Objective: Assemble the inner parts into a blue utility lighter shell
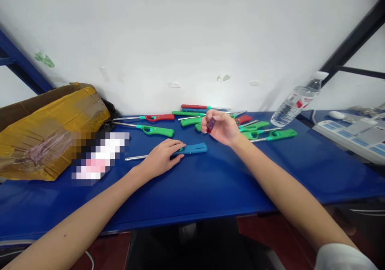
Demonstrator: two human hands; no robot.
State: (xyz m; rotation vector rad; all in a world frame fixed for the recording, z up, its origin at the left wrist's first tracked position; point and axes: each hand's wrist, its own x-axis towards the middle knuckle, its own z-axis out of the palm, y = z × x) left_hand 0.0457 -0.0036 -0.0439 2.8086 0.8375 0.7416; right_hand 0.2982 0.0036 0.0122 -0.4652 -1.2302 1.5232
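My left hand [165, 156] is closed over the middle of a blue long-nosed lighter [197, 148], which lies flat on the blue table. Its metal tube [135, 157] sticks out to the left of my fingers, and its handle end points right. My right hand [224, 128] is raised with the fingers curled in, pinching a small dark purple-red translucent piece [211, 124]. Behind that hand lies a loose pile of lighters, among them a green one [192, 121] and a red one [195, 106]. My right hand hides part of the pile.
A red lighter [164, 117] and a green lighter [159, 131] lie left of the pile. A taped carton [51, 141] stands at the left. On the right are a tilted water bottle [296, 103] and a white power strip [351, 135]. The blue table [210, 189] meets a white wall.
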